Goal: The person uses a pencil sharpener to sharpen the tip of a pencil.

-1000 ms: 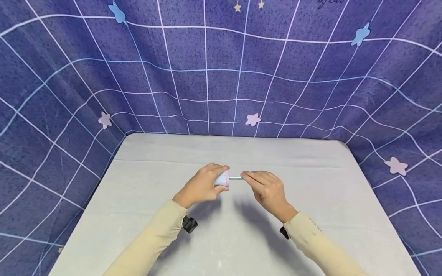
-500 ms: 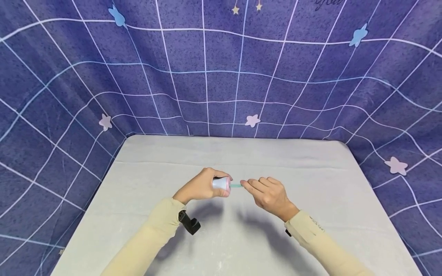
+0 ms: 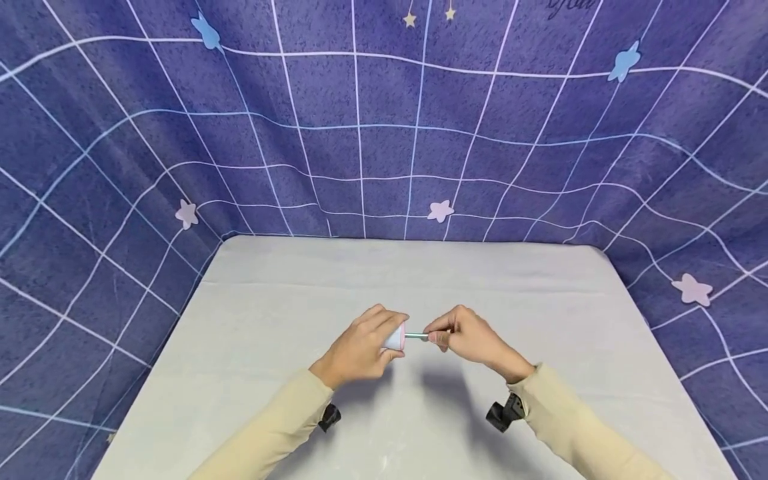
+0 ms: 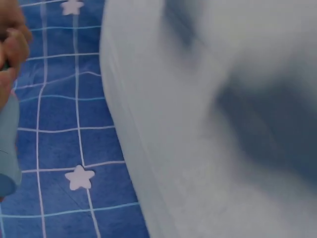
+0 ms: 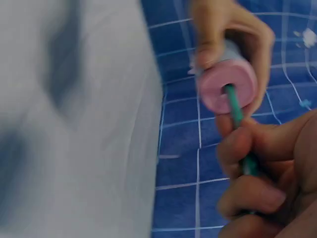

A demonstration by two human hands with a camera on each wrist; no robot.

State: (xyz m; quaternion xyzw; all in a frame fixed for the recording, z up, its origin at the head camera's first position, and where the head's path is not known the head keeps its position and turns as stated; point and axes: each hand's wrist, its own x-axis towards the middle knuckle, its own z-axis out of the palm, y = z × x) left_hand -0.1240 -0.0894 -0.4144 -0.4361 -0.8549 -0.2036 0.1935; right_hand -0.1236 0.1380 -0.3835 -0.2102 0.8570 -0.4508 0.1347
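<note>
My left hand point(image 3: 363, 343) grips a light-blue pencil sharpener point(image 3: 394, 338) around its body, above the table and tipped on its side. Its round pink end point(image 5: 213, 91) faces right and has a hole in the middle. A green pencil point(image 5: 233, 105) is stuck into that hole. With thumb and curled fingers, my right hand point(image 3: 471, 335) pinches the pencil just outside the sharpener; the pencil's far end is hidden in the hand. At the left edge of the left wrist view, the sharpener's smooth pale-blue body tapers toward its closed end.
A table under a white cloth point(image 3: 384, 413) lies below both hands and carries their shadows. Blue curtains point(image 3: 384, 93) with a grid and star pattern surround its back and sides. A black wrist camera point(image 3: 504, 412) hangs under the right sleeve.
My right hand has rolled over around the pencil, from its back facing up to thumb and fingers side-on. The left hand has tilted too, and both hands sit slightly nearer to me.
</note>
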